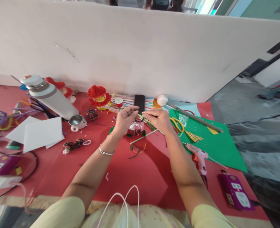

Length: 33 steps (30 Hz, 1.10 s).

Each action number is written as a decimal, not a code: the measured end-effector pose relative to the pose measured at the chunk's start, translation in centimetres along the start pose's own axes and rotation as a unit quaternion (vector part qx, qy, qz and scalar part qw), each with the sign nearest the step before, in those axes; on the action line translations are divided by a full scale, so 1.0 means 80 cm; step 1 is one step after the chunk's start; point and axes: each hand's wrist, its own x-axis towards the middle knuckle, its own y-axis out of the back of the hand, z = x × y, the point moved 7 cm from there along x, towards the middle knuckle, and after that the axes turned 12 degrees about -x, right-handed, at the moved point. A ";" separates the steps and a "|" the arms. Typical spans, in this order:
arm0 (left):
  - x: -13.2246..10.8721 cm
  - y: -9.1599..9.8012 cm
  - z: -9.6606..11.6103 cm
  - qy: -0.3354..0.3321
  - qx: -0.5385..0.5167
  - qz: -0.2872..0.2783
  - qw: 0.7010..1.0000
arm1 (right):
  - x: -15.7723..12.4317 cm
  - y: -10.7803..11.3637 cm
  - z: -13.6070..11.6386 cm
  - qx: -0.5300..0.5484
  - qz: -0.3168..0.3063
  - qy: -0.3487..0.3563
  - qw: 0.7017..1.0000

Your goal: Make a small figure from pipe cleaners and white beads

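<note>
Right hand (159, 119) pinches a thin dark strand (140, 120); left hand (125, 119) curls just beside it, its grip unclear. Beyond both hands lies a black phone (139, 102).

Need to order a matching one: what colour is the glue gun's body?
The glue gun has a mainly pink body; it shows in the head view.

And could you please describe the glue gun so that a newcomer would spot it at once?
Find the green sheet on the right of the red table. At its near edge, just right of the right forearm, lies the glue gun, nozzle pointing left. Its pink, pistol-shaped body and orange trigger set it apart from the purple box nearby.
</note>
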 end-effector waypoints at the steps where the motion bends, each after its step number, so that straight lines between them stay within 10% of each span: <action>1: 0.000 0.000 0.000 -0.003 0.006 0.001 1.000 | 0.000 -0.001 -0.002 -0.005 0.000 0.006 1.000; 19: -0.002 -0.003 0.000 0.024 0.067 -0.032 0.997 | 0.001 0.025 0.021 -0.023 0.050 -0.042 0.998; 26: -0.001 0.001 -0.001 -0.003 0.110 -0.027 0.994 | -0.006 0.048 0.036 -0.021 0.184 -0.128 0.974; 33: 0.003 0.006 -0.006 -0.017 0.069 -0.009 0.997 | 0.000 -0.004 0.007 -0.020 -0.016 -0.024 0.999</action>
